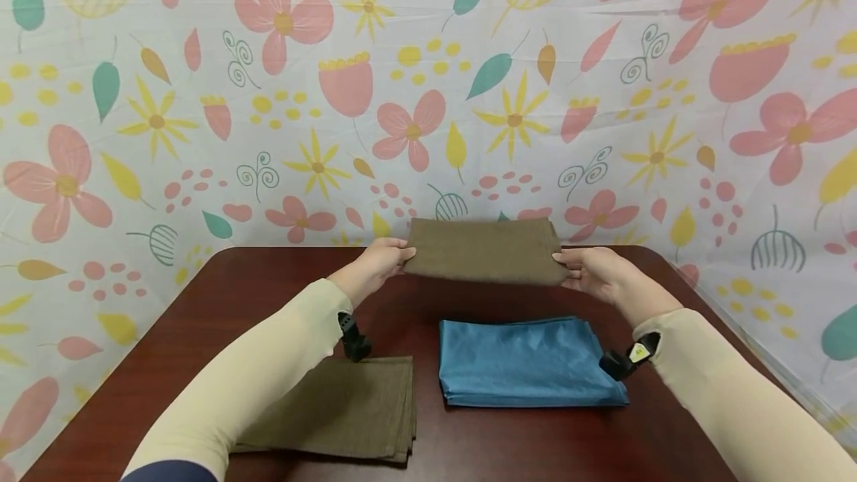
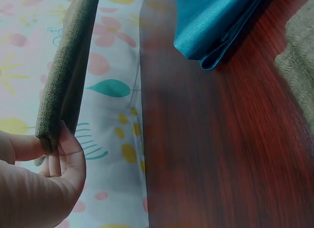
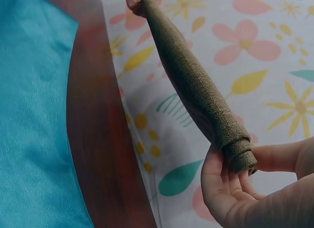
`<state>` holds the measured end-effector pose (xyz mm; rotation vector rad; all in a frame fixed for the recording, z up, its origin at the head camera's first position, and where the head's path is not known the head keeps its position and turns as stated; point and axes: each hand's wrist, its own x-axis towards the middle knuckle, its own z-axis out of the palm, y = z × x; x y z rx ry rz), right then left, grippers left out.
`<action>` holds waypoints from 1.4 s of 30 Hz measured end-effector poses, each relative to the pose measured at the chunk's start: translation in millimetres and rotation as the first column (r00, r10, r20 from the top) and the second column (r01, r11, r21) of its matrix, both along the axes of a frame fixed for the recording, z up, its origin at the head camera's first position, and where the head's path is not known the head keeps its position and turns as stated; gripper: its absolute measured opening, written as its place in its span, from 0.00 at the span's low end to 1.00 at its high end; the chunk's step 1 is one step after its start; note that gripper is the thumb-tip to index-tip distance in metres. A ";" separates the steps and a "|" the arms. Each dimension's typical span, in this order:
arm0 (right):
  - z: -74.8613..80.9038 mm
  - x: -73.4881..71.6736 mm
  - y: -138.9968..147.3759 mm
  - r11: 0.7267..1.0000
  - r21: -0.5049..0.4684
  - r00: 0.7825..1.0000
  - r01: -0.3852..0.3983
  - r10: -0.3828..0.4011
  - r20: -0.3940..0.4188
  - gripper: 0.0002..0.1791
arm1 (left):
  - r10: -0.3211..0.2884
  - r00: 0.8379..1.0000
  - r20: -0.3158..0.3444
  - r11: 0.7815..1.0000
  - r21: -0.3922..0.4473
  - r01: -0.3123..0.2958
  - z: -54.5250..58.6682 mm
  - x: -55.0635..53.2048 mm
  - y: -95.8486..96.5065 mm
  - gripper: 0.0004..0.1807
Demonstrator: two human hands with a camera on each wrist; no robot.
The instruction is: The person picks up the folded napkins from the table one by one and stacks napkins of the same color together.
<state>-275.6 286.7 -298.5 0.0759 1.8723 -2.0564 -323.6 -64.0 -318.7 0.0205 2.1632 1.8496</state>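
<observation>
A folded brown cloth (image 1: 485, 250) is held up between both hands near the table's far edge. The left hand (image 1: 380, 262) pinches its left end between thumb and fingers. At the opposite end, the right hand (image 1: 599, 272) pinches the cloth the same way. Seen edge-on in the right wrist view, the held cloth (image 3: 191, 81) shows folded layers at its end. Below it on the table lies a folded shiny blue cloth (image 1: 525, 363). A second folded brown cloth (image 1: 348, 407) lies at the front left, partly hidden by the left sleeve.
The dark reddish wooden table (image 1: 268, 303) ends at the back against a floral-patterned curtain (image 1: 415, 80). A black wrist camera (image 1: 355, 339) sits on the left wrist, and another wrist camera (image 1: 619, 364) hangs over the blue cloth's right side.
</observation>
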 end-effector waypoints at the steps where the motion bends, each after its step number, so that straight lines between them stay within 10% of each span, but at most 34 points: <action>1: 0.3 0.8 -1.1 1.000 0.000 1.000 -0.001 0.001 0.001 0.43 | -0.002 1.000 -0.001 1.000 0.002 0.002 0.1 0.8 -1.8 0.29; 42: -8.5 49.1 -82.3 0.998 -0.034 0.998 -0.060 0.060 0.002 0.34 | 0.010 1.000 -0.004 1.000 -0.004 -0.010 3.3 57.8 -92.3 0.31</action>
